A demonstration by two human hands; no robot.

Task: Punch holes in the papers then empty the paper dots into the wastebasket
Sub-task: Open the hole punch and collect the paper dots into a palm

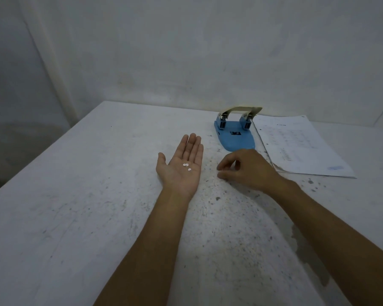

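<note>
Cupping three small white paper dots [186, 166] in my flat, upturned left hand [181, 166], I curl my right hand [241, 171] loosely over the speckled, rough bench [75, 195], fingertips apart, pinching nothing visible. The blue hole punch [234, 133] sits beyond, touching the printed papers [301, 146]; their text is unreadable.

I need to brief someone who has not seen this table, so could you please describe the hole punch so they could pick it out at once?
On the speckled white table, look to the far edge near the wall. The blue metal hole punch stands there, just left of the printed white papers. Its blue base and raised cream lever set it apart.
</note>
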